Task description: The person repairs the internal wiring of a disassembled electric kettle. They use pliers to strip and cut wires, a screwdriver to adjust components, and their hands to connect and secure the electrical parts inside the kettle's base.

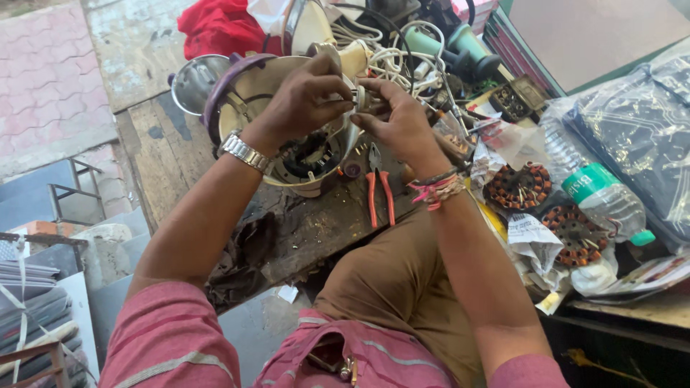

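My left hand, with a metal watch on the wrist, and my right hand, with red threads on the wrist, meet over an opened cream appliance body lying on a worn wooden bench. Both pinch a small part with white wires at the housing's rim; the fingers hide most of it. The housing's inside shows dark motor parts. Red-handled pliers lie on the bench just below my right hand.
A steel jar and a red cloth sit behind the housing. White cable tangle and teal power tool lie at the back. Two copper-wound stators, a plastic bottle and wrapped dark goods crowd the right.
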